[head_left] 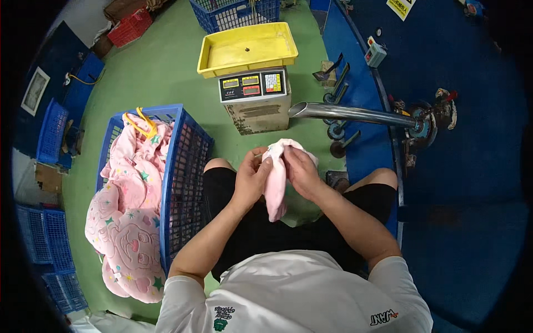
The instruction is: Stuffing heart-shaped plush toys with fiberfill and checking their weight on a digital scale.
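Between my hands, over the gap between my knees, hangs a limp pink plush skin (275,191) with a white edge at its top. My left hand (252,175) grips its upper left edge, the thumb pressed against the fabric. On the other side my right hand (301,171) is closed on the white top edge, fingers partly hidden by cloth. A shiny metal tube (350,112) with a slanted open end juts from the blue machine (455,150), beyond my right hand and apart from the cloth.
To my left stands a blue plastic crate (186,172) heaped with pink star-patterned plush skins (130,183); some hang over its side. Ahead, a digital scale (252,91) carries a yellow tray (247,65). Pedals (340,145) sit by the machine's base. Another blue crate (236,19) is farther back.
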Demonstrator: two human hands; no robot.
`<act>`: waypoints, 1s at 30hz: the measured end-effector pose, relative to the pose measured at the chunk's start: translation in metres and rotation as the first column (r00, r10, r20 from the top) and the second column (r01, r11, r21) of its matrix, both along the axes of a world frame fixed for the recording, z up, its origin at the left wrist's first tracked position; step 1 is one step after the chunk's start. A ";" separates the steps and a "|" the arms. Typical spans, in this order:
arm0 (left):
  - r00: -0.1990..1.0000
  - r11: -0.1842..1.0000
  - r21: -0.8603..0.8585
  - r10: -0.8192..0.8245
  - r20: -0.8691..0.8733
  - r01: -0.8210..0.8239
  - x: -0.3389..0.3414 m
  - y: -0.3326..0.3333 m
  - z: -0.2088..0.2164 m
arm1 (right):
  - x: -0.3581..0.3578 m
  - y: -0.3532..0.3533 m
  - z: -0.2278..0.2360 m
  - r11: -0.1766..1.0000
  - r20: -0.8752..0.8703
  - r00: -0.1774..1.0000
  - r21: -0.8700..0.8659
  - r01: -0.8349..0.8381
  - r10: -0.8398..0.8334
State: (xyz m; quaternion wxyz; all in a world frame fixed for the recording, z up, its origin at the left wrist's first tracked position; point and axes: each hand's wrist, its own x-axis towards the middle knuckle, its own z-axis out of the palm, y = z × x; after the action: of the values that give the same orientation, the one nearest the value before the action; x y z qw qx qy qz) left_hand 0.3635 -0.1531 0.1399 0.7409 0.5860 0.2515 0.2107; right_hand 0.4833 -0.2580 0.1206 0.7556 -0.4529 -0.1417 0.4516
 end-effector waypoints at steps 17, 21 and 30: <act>0.978 0.861 0.508 0.117 -0.172 -0.013 0.079 0.039 0.012 | 0.039 0.034 -0.006 0.956 0.306 0.928 -0.131 0.262 -0.212; 0.980 0.805 0.594 0.112 -0.162 0.007 0.083 0.042 0.015 | 0.046 0.033 -0.004 0.948 0.393 0.902 -0.175 0.265 -0.180; 0.993 0.710 0.704 0.093 -0.067 -0.018 0.106 0.051 0.050 | 0.063 0.033 0.017 0.953 -0.044 0.952 -0.023 0.302 -0.303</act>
State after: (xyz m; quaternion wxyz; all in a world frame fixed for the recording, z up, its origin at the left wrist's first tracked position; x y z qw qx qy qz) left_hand 0.4691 -0.1020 0.1900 0.4429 0.8252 0.2059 0.2837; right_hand 0.5467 -0.2251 0.1373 0.8153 -0.4644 -0.0493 0.3422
